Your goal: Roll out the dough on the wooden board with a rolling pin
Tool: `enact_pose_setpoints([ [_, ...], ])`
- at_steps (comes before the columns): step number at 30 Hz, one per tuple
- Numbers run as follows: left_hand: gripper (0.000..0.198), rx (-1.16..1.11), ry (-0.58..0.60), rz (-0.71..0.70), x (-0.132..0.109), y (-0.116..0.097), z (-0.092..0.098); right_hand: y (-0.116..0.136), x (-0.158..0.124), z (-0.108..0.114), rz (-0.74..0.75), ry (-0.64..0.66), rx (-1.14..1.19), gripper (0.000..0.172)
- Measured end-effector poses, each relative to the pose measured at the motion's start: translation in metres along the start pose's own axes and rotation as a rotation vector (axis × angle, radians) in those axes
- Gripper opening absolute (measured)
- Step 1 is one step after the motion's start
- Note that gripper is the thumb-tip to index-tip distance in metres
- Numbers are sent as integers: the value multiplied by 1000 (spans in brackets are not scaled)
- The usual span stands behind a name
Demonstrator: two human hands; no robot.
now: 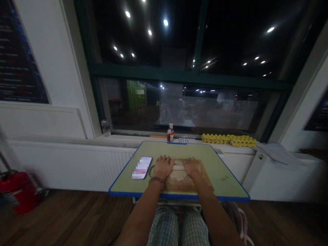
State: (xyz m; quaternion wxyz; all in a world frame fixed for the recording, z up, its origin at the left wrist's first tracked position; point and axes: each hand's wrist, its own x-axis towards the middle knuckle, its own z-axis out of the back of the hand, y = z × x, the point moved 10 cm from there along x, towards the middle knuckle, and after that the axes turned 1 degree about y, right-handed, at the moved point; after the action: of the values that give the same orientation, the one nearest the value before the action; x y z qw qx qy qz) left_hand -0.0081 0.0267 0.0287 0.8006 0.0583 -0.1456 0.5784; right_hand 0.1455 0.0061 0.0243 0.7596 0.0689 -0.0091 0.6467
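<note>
A flat, pale sheet of dough (180, 176) lies on a brown wooden board (179, 187). Across the dough's far part rests a light-coloured rolling pin (178, 167), visible only between my hands. My left hand (164, 166) covers the pin's left end, fingers bent forward over it. Over the right end lies my right hand (192, 166) in much the same way. Both palms hide the ends of the pin. A phone (142, 167) with a lit screen lies left of my left hand, and a dark ring-shaped edge shows beside the board.
The small green table (225, 186) has a blue rim. Behind it, on the sill, stand a bottle of red liquid (170, 133), yellow egg trays (228, 139) and a clear bottle (105, 127). A radiator (71, 167) runs below the window. A red fire extinguisher (19, 191) stands at left.
</note>
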Motion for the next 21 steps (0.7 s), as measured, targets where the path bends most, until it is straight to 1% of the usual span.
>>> enact_pose_setpoints([
  [6,50,-15,-18,-39,-17,-5,7,-6,-12,-5,-3,-41,-20,55],
  [8,51,-15,-22,-36,-24,-6,11,-7,-19,-3,6,-62,-18,55],
  [11,49,-12,-30,-21,-35,-7,17,-4,-30,1,47,-84,-16,50],
  [14,46,-8,-50,-37,-43,-10,21,-3,-40,4,60,-98,-12,48],
  [18,47,-18,-113,-63,-51,-12,24,-6,-49,4,18,-112,1,54],
  [21,47,-49,-135,-66,-54,-11,23,-7,-53,2,0,-117,10,57],
])
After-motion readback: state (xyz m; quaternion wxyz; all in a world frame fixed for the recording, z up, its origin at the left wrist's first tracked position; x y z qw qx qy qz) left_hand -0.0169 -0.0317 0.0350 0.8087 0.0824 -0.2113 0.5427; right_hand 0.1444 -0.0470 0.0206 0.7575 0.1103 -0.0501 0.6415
